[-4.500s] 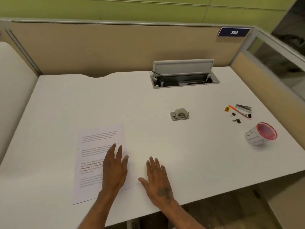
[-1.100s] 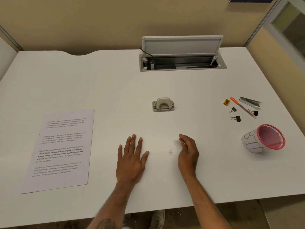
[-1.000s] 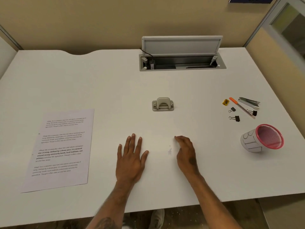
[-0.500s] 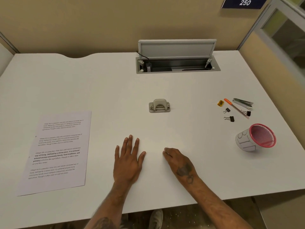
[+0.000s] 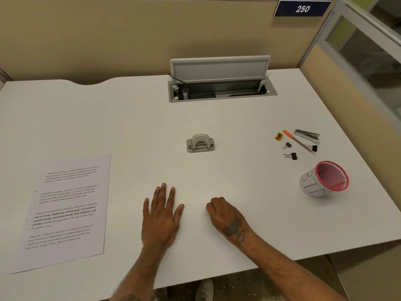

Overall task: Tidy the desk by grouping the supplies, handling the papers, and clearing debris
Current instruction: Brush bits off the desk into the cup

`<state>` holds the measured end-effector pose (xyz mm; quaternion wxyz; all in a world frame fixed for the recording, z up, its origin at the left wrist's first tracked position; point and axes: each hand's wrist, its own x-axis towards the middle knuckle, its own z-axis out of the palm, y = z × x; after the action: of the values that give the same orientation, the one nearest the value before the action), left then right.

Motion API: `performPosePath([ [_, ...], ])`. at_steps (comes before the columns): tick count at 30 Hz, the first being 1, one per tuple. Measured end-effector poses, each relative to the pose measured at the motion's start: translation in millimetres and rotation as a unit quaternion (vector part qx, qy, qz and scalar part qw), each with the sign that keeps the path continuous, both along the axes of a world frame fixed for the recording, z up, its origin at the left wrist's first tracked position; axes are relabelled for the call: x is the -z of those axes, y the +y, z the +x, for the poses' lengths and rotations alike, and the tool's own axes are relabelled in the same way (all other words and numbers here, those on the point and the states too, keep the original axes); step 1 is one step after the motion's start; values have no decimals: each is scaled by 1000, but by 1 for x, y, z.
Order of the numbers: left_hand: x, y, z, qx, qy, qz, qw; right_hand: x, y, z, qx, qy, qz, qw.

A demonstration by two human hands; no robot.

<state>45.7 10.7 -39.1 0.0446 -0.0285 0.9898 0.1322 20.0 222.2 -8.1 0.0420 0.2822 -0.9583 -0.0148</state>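
Since earlier: right hand (image 5: pixel 225 216) has turned knuckles-up and its fingers have curled under – a second ago they were open beside faint specks on the desk; left hand, paper and supplies lie as they did.
Desk (image 5: pixel 130 118): white, with walls along the far and right edges.
Cable box (image 5: pixel 221 88): sunk into the desk at the middle of the far edge, lid propped up.
Paper (image 5: pixel 65 211): one printed sheet, flat near the left end of the near edge, well apart from both hands.
Left hand (image 5: pixel 161 218): palm down, flat on the desk near the near edge, fingers spread slightly, holding nothing.
Right hand: just right of the left, resting on the desk, fingers tucked under; whether anything is held beneath them cannot be told.
Cup (image 5: pixel 323 180): tipped on its side near the right edge, red mesh mouth facing right, white wrap around its body.
Hole punch (image 5: pixel 200 143): grey, mid-desk, beyond the hands.
Stapler (image 5: pixel 307 135): metal, toward the right edge, beyond the cup.
Pen (image 5: pixel 298 141): orange cap, slanted just left of the stapler.
Binder clips: three black ones – one (image 5: pixel 287 145) left of the pen, one (image 5: pixel 291 155) nearer the cup, one (image 5: pixel 312 147) at the pen's lower end.
Sharpener (image 5: pixel 279 136): yellow, leftmost of the cluster.
Specks: none can be made out on the desk beside the right hand now.
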Motion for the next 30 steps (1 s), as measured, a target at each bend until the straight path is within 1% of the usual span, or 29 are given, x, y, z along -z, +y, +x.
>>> performPosePath([
  [1,0,0,0,0,-1,0,1000,0,0,0,4,-5,-12,1000],
  [3,0,0,0,0,-2,-3,1000,0,1,3,44,-29,-77,996],
  [5,0,0,0,-1,-2,-4,1000,2,1,8,110,-68,-195,972],
  [6,0,-1,0,-2,0,-4,1000,2,1,9,152,-90,-254,951],
  [7,0,-1,1,-2,0,-4,1000,-3,1,9,201,-118,-311,922],
  [9,1,-1,1,-5,1,-3,1000,-21,4,8,302,-183,-408,842],
  [10,2,-2,1,-7,1,-1,1000,-30,9,6,340,-200,-448,803],
  [12,3,-1,2,-8,-1,3,1000,-49,29,2,390,-201,-512,739],
  [13,3,-1,2,-8,-2,4,1000,-59,43,-1,405,-189,-537,715],
  [15,2,-1,1,-9,-4,5,1000,-79,79,-7,432,-144,-566,687],
  [17,1,0,1,-8,-6,8,1000,-99,123,-15,461,-81,-565,679],
  [18,0,0,1,-8,-6,9,1000,-108,146,-19,476,-54,-554,681],
  [20,-1,1,1,-8,-3,14,1000,-123,188,-24,505,-16,-501,703],
  [22,-2,1,1,-10,-1,20,1000,-131,221,-28,524,-15,-423,739],
  [24,-3,2,1,-10,-1,20,1000,-134,242,-33,524,-34,-370,766],
  [30,-2,3,1,-11,4,22,1000,-133,269,-46,505,-53,-292,810],
])
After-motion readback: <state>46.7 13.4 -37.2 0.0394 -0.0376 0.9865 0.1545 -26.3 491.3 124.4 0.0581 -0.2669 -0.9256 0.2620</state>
